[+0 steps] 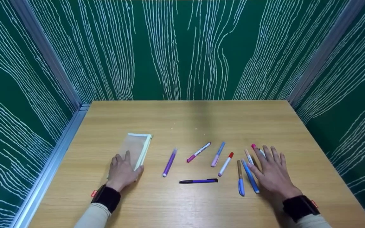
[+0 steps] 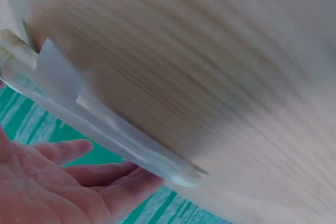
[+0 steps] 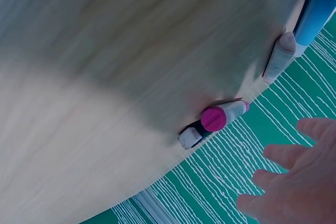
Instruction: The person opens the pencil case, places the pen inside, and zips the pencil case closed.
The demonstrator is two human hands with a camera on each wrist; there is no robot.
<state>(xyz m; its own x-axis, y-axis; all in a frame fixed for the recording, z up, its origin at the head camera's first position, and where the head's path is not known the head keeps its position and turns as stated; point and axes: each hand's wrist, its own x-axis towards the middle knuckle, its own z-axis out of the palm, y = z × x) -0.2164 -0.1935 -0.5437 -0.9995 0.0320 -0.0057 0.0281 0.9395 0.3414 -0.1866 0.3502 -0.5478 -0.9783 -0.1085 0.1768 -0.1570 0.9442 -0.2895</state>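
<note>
My left hand (image 1: 123, 171) rests on the near part of a translucent zip pouch (image 1: 135, 143) with a pale green edge, its fingers loosely spread. From the left wrist, the fingers of that hand (image 2: 58, 184) touch the pouch's edge (image 2: 121, 129). On the right, my right hand (image 1: 272, 174) spreads over several markers and pens, partly hiding a pink-ended marker (image 1: 254, 147) and a white one. Just left of its thumb lie a blue marker (image 1: 250, 175) and a brown-and-blue pen (image 1: 240, 177). The right wrist view shows the fingers (image 3: 286, 156) straight and apart from the pink-ended marker (image 3: 214, 118).
Between the hands lie a purple marker (image 1: 169, 162), a pink-and-white marker (image 1: 199, 152), a lilac-and-blue pen (image 1: 218, 154), a red-ended marker (image 1: 226, 164) and a dark purple pen (image 1: 198, 181). Green walls with white lines (image 1: 160, 47) enclose the wooden table (image 1: 157, 202).
</note>
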